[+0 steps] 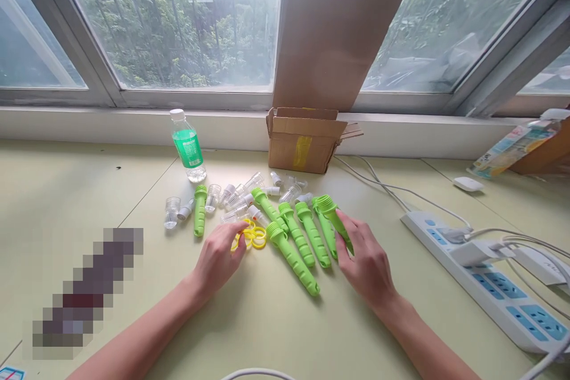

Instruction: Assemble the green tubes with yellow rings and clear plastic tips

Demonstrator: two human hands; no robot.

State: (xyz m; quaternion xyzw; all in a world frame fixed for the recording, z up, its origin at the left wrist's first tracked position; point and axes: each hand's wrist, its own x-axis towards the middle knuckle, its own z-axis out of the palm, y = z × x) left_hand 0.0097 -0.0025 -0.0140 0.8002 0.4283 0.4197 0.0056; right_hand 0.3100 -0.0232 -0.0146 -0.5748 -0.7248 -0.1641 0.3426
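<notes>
Clear caps and a stray handle lie loose on the left of the table, nothing looks joined yet. The left hand curls its fingers onto the yellow rings, maybe pinching one, hard to tell. The green handles lie in a row mid-table, fat heads pointing away, tails slanting down-right, and the right hand rests straight fingers on the rightmost, not wrapped.

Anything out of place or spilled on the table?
Nothing spilled; the bottle stands capped. One green handle lies apart from the row of green handles, off left among the clear caps, which are scattered, some upright, some tipped. The left hand rests on the yellow rings, right hand touches the rightmost handle.
</notes>
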